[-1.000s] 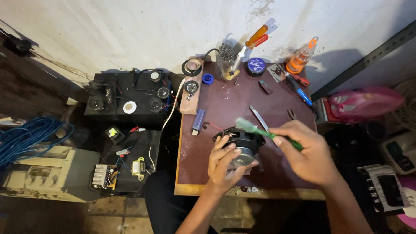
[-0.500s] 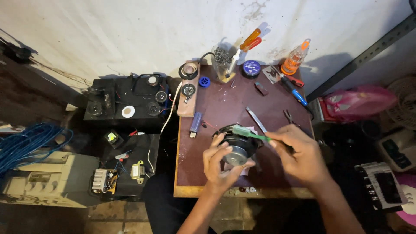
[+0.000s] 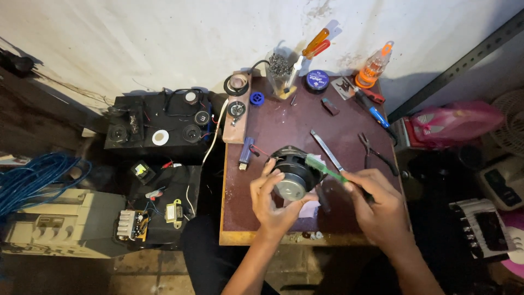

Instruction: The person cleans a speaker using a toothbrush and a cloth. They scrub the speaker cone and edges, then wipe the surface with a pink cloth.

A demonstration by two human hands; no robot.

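- Left hand [image 3: 273, 205] grasps the loudspeaker driver [image 3: 292, 172], magnet facing up
- Right hand [image 3: 382, 210] pinches a green-handled tool [image 3: 326, 168]; its long axis slants up-left onto the driver's rim

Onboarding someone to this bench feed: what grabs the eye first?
The round speaker at table centre, cupped in the left hand, with the right hand holding a green tool against it. Next, the orange screwdrivers standing by the wall, and blue cable coiled far left.
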